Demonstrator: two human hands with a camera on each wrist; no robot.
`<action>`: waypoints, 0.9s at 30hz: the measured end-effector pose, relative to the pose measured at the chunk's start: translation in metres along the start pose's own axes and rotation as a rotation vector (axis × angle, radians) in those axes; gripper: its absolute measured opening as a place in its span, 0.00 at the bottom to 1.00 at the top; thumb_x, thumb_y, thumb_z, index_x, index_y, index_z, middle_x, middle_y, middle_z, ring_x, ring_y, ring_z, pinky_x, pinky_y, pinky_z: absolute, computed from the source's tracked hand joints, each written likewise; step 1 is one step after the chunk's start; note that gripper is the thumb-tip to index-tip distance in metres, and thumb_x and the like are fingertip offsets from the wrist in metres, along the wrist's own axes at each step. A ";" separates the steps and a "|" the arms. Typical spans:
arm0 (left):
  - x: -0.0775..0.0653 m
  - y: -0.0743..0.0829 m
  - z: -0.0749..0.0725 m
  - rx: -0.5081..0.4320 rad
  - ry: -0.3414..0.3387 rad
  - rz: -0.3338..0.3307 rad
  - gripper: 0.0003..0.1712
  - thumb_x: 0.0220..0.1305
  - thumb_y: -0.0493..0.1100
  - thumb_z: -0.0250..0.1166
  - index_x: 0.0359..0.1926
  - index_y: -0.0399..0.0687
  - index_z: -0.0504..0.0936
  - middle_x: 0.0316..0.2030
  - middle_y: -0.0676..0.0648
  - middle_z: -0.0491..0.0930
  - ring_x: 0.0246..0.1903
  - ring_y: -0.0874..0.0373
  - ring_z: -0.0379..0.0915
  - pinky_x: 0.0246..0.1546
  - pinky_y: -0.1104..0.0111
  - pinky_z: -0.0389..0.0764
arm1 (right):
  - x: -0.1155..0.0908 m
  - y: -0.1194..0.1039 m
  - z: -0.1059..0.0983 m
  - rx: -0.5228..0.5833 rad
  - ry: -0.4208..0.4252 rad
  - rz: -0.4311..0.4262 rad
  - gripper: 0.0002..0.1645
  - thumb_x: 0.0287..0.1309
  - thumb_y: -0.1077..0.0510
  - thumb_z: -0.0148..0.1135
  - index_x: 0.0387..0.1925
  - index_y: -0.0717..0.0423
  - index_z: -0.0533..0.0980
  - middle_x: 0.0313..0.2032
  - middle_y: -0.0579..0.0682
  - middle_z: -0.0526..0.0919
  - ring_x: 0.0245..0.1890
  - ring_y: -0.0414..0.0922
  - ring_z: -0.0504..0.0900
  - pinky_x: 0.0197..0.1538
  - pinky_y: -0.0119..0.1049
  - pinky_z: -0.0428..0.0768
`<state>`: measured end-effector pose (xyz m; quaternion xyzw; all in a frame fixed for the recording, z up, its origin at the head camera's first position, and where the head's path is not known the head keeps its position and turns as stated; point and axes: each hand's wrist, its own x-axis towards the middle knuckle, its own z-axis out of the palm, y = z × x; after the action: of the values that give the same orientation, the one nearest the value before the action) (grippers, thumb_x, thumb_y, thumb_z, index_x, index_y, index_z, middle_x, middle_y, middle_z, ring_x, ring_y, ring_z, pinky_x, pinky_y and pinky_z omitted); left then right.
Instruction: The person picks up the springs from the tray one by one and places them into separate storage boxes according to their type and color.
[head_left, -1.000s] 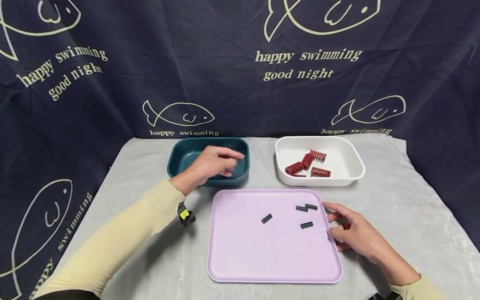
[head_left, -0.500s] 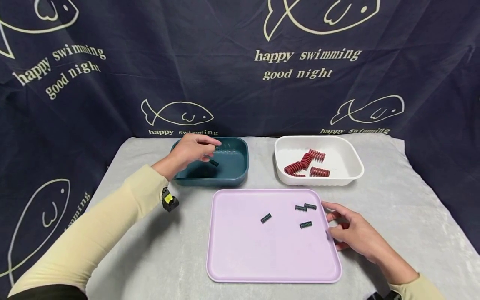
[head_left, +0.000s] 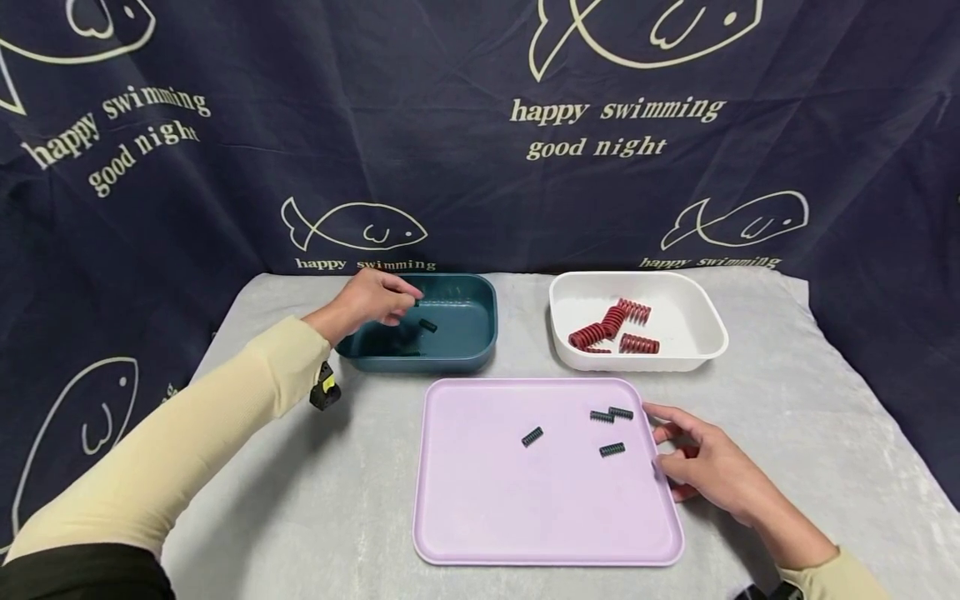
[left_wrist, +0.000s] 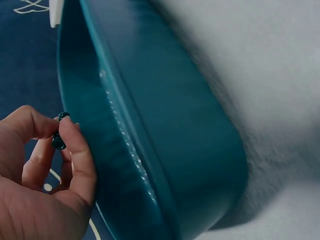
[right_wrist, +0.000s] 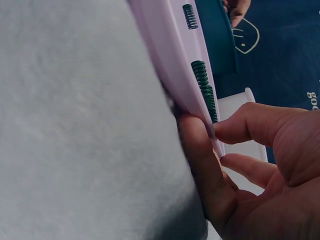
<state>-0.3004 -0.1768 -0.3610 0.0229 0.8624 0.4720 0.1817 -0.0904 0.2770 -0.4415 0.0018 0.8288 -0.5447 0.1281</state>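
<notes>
My left hand (head_left: 372, 298) is over the left part of the teal box (head_left: 480, 354), pinching a small dark green spring (left_wrist: 59, 137) between thumb and forefinger. Another dark green spring (head_left: 427, 326) lies on the floor of that box. At the right side of the lilac tray (head_left: 547, 508), my right hand (head_left: 708, 467) grips the rim, thumb on one side and fingertips on the other in the right wrist view. Several more dark green springs (head_left: 612, 450) lie on the tray, two of them touching near its upper right corner.
Behind the tray on the right stands a white box (head_left: 686, 325) holding several thicker red springs (head_left: 640, 344). Grey cloth (head_left: 360, 500) covers the table. A dark blue curtain (head_left: 465, 167) with fish drawings hangs right behind both boxes.
My left hand has moved left over the teal box, bringing the spring on its floor into view. The right hand and the tray have stayed in place.
</notes>
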 end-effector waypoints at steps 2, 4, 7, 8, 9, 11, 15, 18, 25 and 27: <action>0.002 -0.003 0.000 0.004 -0.013 -0.009 0.16 0.72 0.37 0.64 0.57 0.35 0.85 0.49 0.35 0.83 0.44 0.46 0.79 0.41 0.64 0.87 | 0.000 0.000 0.000 0.001 0.000 0.000 0.44 0.53 0.76 0.63 0.74 0.64 0.64 0.49 0.63 0.74 0.25 0.46 0.79 0.21 0.43 0.84; 0.005 -0.006 0.001 0.014 -0.023 -0.020 0.17 0.73 0.38 0.64 0.57 0.34 0.85 0.49 0.36 0.82 0.44 0.46 0.80 0.41 0.63 0.87 | 0.000 0.000 0.000 0.001 -0.001 0.002 0.44 0.53 0.76 0.62 0.74 0.64 0.64 0.49 0.63 0.74 0.25 0.46 0.78 0.21 0.43 0.84; 0.006 -0.010 0.001 0.029 -0.033 -0.048 0.17 0.72 0.38 0.64 0.57 0.34 0.85 0.48 0.37 0.83 0.40 0.51 0.80 0.42 0.62 0.87 | 0.000 0.000 0.000 0.002 -0.002 0.006 0.44 0.53 0.76 0.62 0.74 0.64 0.64 0.49 0.63 0.74 0.26 0.46 0.78 0.21 0.43 0.84; 0.007 -0.012 0.002 0.037 -0.039 -0.056 0.17 0.73 0.37 0.64 0.57 0.34 0.85 0.47 0.39 0.83 0.38 0.53 0.79 0.42 0.63 0.87 | 0.000 0.001 0.000 0.002 -0.002 0.006 0.44 0.53 0.76 0.62 0.74 0.64 0.64 0.49 0.63 0.74 0.26 0.46 0.78 0.21 0.43 0.84; 0.007 -0.013 0.002 0.044 -0.045 -0.068 0.17 0.73 0.37 0.64 0.57 0.34 0.85 0.45 0.39 0.83 0.36 0.55 0.79 0.41 0.63 0.87 | 0.000 0.001 0.000 0.002 -0.001 0.005 0.44 0.53 0.76 0.62 0.74 0.64 0.64 0.49 0.63 0.74 0.26 0.46 0.78 0.21 0.43 0.84; 0.008 -0.016 0.002 0.052 -0.059 -0.088 0.16 0.73 0.36 0.63 0.57 0.33 0.85 0.41 0.40 0.84 0.31 0.58 0.77 0.38 0.65 0.87 | 0.000 0.001 0.000 0.004 0.001 0.004 0.44 0.53 0.76 0.62 0.74 0.64 0.65 0.49 0.63 0.74 0.26 0.46 0.78 0.21 0.43 0.84; 0.011 -0.022 0.003 0.064 -0.090 -0.127 0.16 0.73 0.35 0.61 0.57 0.33 0.85 0.33 0.44 0.83 0.27 0.60 0.74 0.33 0.67 0.85 | 0.000 0.001 0.000 0.007 0.001 0.002 0.44 0.54 0.75 0.62 0.74 0.63 0.64 0.49 0.63 0.74 0.26 0.46 0.78 0.21 0.43 0.84; 0.013 -0.025 0.002 0.066 -0.100 -0.143 0.16 0.72 0.34 0.61 0.57 0.33 0.84 0.31 0.46 0.82 0.27 0.59 0.74 0.33 0.66 0.85 | 0.001 0.001 0.001 0.006 -0.001 0.003 0.44 0.54 0.75 0.62 0.74 0.63 0.64 0.49 0.63 0.74 0.26 0.46 0.78 0.21 0.43 0.84; 0.013 -0.025 0.000 0.041 -0.070 -0.134 0.18 0.70 0.32 0.62 0.58 0.34 0.84 0.36 0.43 0.84 0.28 0.59 0.76 0.36 0.63 0.87 | 0.000 0.001 0.000 0.003 -0.003 0.002 0.44 0.53 0.75 0.62 0.74 0.64 0.64 0.49 0.63 0.74 0.25 0.46 0.78 0.21 0.43 0.84; 0.013 -0.024 0.000 0.032 -0.059 -0.128 0.18 0.70 0.33 0.63 0.59 0.34 0.84 0.38 0.42 0.84 0.29 0.59 0.76 0.36 0.64 0.87 | 0.000 0.001 0.000 0.002 -0.003 0.001 0.44 0.53 0.75 0.62 0.74 0.64 0.64 0.49 0.63 0.74 0.25 0.46 0.78 0.21 0.43 0.84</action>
<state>-0.3092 -0.1873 -0.3839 -0.0154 0.8638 0.4447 0.2364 -0.0905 0.2770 -0.4425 0.0014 0.8279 -0.5457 0.1297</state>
